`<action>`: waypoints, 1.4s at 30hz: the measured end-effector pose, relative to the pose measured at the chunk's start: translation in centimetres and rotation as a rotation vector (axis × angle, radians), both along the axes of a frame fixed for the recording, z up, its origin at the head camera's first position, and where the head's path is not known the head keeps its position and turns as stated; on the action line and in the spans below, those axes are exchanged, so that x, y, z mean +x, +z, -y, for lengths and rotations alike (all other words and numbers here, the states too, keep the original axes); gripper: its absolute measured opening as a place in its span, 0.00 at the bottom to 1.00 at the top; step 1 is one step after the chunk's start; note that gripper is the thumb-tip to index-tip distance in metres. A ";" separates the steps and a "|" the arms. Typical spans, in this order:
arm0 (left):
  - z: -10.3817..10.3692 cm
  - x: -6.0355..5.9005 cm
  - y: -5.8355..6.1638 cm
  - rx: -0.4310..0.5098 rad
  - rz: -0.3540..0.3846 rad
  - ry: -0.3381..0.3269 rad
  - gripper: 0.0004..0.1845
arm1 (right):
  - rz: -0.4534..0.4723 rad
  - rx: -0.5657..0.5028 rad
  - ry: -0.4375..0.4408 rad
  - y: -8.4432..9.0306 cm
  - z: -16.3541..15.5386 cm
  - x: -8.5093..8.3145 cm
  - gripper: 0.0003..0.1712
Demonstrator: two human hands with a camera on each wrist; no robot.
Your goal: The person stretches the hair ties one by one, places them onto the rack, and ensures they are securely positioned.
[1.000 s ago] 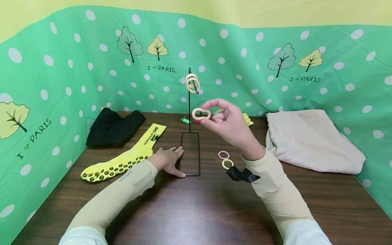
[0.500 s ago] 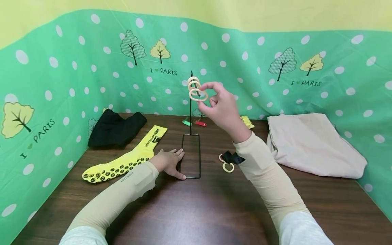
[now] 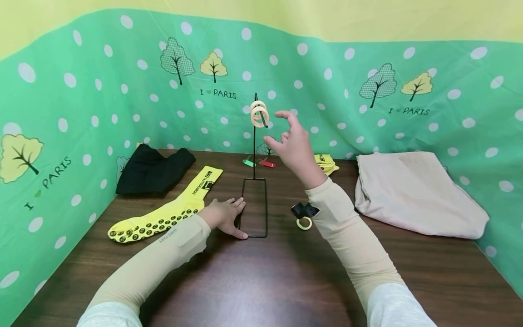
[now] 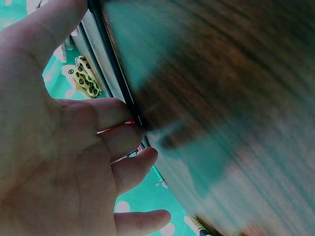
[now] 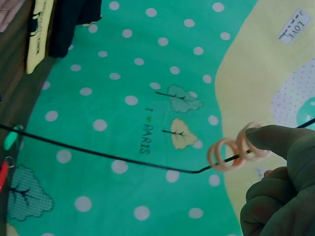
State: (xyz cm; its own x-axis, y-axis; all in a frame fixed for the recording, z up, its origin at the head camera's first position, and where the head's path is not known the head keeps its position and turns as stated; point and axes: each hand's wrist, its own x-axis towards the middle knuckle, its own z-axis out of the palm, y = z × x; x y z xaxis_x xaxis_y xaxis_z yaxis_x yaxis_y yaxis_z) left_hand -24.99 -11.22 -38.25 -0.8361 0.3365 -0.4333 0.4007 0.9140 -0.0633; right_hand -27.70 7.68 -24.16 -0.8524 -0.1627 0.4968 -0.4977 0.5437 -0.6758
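A black wire stand rises from a rectangular wire base, and several pale wooden rings hang on its upper arm. My left hand lies with fingers extended along the left side of the base, touching the rod; the left wrist view shows the fingertips against it. My right hand is just right of the arm's tip, thumb and index finger apart with nothing between them, the other fingers curled. In the right wrist view the finger overlaps the nearest ring. A yellowish ring lies on the table below the right wrist.
A yellow sock with black grip dots lies left, before a black cloth. Behind the stand are a green key tag and a red key tag. A folded yellow sock and beige cloth lie right.
My right hand lifted a ring to the stand's arm and let go of it; the ring now hangs with the others. Thumb and finger have spread. The left hand stays on the base.
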 end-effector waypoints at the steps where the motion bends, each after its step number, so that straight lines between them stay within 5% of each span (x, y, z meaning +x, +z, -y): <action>1: 0.0 0.0 0.0 -0.001 -0.002 0.000 0.57 | 0.016 -0.013 0.003 -0.3 -0.2 0.0 0.33; 31: 0.1 -0.1 0.1 0.015 0.005 -0.013 0.58 | 0.339 0.056 -0.026 -9.9 -5.5 -1.4 0.31; 42: 0.1 -0.2 0.0 0.014 0.006 -0.014 0.58 | 0.725 0.025 0.210 -13.7 -10.4 -4.0 0.32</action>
